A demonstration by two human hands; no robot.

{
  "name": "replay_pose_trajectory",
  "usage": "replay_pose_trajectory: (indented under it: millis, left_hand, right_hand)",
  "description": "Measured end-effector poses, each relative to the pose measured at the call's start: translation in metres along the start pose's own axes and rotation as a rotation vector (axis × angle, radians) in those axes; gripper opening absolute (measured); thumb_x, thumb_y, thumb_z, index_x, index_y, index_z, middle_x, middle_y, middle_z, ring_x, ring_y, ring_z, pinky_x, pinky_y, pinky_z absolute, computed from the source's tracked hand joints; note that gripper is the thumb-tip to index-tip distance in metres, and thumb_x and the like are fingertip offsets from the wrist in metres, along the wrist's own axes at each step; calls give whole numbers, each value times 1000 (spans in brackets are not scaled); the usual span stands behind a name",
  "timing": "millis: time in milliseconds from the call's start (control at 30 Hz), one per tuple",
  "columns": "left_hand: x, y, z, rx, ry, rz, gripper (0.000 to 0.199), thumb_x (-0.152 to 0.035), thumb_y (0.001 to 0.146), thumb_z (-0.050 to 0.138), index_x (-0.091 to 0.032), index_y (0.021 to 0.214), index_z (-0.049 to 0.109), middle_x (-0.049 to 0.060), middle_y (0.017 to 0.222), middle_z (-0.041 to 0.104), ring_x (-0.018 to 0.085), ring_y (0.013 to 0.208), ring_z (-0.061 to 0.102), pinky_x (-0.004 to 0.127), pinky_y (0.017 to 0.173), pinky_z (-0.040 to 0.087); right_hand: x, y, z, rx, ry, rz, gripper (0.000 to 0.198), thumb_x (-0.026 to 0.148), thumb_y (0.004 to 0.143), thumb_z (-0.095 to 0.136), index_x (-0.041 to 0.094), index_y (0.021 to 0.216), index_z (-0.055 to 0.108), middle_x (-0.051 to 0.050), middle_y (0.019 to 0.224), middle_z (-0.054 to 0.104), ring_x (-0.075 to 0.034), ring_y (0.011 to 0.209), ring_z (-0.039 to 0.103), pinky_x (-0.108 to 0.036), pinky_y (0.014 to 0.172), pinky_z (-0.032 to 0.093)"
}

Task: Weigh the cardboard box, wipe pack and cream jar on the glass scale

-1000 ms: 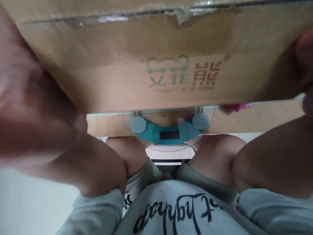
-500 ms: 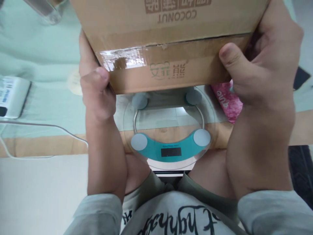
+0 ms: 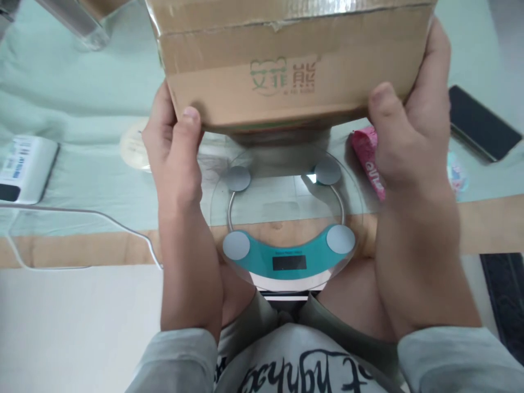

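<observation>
A brown cardboard box is held up between both hands at the top of the view, its printed side toward me and its far part cut off by the frame. My left hand grips the lower left corner, thumb on the printed side. At the lower right corner, my right hand grips it the same way, fingers hidden behind. Below and nearer to me lies a round glass bathroom scale with a teal front strip and a dark display.
On the green cloth lie a white device with a label, a pink packet and a black phone. A white cable runs along the left. A clear-ended cylinder is at the upper left.
The box has tilted, so its printed side faces me more and its top lettering is out of view. Both hands have turned with it, and the phone at right is more visible.
</observation>
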State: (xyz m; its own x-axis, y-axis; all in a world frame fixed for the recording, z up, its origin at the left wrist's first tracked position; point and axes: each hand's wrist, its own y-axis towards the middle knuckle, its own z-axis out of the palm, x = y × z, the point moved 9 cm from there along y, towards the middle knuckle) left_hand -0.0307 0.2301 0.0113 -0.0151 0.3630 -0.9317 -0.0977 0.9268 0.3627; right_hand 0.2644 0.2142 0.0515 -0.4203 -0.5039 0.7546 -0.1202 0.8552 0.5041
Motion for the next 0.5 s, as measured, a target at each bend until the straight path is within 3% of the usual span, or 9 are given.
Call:
replay_pose_trajectory:
  millis: [67, 133, 267, 400, 500]
  left_hand:
    - [9, 0, 5, 76, -74, -55, 61, -71, 72, 89, -33, 116, 71, -3, 131, 67, 29, 139, 54, 36, 107, 54]
    - [13, 3, 7, 128, -104, -18, 65, -70, 70, 90, -34, 119, 68, -4, 139, 62, 29, 149, 44, 38, 119, 47]
    - [24, 8, 5, 221, -99, 18, 75, -71, 64, 94, -36, 123, 64, -11, 145, 59, 29, 155, 37, 44, 130, 38]
    - [52, 7, -7, 195, -64, -128, 95, -78, 53, 95, -44, 134, 62, -17, 157, 51, 30, 157, 37, 45, 122, 47]
    - [61, -1, -11, 138, -10, -165, 87, -74, 54, 98, -33, 125, 70, -3, 137, 68, 28, 134, 60, 42, 105, 55]
  right_hand:
    - [-6, -1, 6, 27, 65, -10, 71, 63, 97, 61, 30, 156, 40, -1, 167, 35, -20, 162, 34, -37, 144, 24]
    - [-11, -3, 8, -1, 67, -6, 72, 58, 97, 59, 33, 158, 32, -1, 169, 30, -19, 164, 30, -38, 144, 24]
    - [-15, -8, 15, 26, -15, 85, 69, 46, 100, 47, 28, 161, 18, -7, 173, 23, -15, 163, 31, -37, 137, 38]
    - [-15, -15, 15, 109, 6, 186, 74, 31, 96, 50, 23, 163, 19, -8, 174, 23, -13, 162, 34, -31, 127, 47]
    - [-17, -21, 10, 186, -56, 302, 84, 24, 91, 55, 25, 167, 20, -6, 175, 22, -18, 161, 37, -36, 127, 47]
